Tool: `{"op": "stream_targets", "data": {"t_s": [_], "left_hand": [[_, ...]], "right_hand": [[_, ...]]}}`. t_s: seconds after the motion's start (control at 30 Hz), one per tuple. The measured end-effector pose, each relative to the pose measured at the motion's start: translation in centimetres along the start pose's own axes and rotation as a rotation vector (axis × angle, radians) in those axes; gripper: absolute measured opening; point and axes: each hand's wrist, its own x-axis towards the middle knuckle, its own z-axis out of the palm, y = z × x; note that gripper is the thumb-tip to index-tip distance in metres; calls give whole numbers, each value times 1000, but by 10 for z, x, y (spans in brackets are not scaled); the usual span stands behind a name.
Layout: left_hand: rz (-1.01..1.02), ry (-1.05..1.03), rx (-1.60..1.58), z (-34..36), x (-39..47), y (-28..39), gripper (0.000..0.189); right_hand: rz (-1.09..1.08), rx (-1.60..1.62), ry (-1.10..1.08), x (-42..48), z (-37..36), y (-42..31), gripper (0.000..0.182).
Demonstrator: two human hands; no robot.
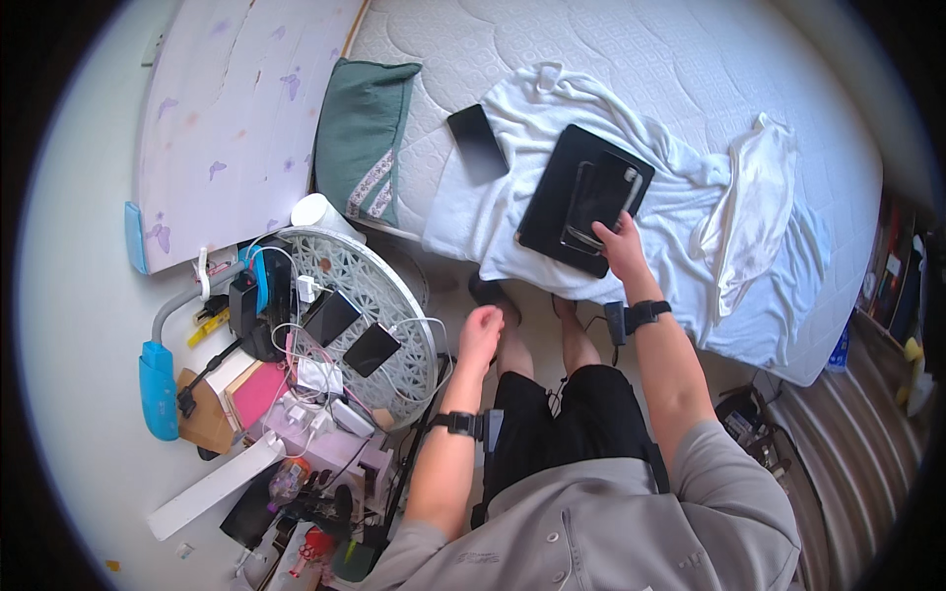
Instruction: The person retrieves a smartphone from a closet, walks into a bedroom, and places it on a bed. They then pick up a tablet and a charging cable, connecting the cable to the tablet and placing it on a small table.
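My right hand (622, 247) reaches over the bed, its thumb and fingers on the lower end of a dark phone-like device (597, 198) with clear edges, perhaps a case. Beneath that device is a larger black tablet or folder-like case (548, 210), above a pale blue blanket (488, 229). Whether my fingers also grip this larger item is hidden. To its left a black smartphone (478, 140) lies partly on the blanket. My left hand (480, 334) hovers in front of my legs, fingers curled in, with nothing visible in it.
At left, a round lattice-topped table (410, 340) bears two dark phones (372, 349) among white charging cables. Cluttered boxes and chargers crowd below it. A green pillow (369, 133) and white satin cloth (750, 214) lie on the mattress (443, 37). A ridged brown surface (865, 414) is at right.
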Motion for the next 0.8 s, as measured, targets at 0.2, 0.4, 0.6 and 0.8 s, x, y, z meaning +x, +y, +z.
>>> {"op": "stream_targets", "data": {"t_s": [0.2, 0.4, 0.6, 0.8], "left_hand": [[431, 251, 560, 26, 121, 109, 43], [325, 392, 540, 46, 210, 184, 56], [327, 140, 89, 38, 247, 170, 34], [-25, -177, -625, 82, 139, 99, 26]], "right_hand": [[-50, -356, 6, 88, 98, -9, 43], [-75, -634, 38, 141, 134, -19, 41], [31, -291, -169, 142, 128, -31, 35], [78, -386, -381, 121, 31, -95, 33]]}}
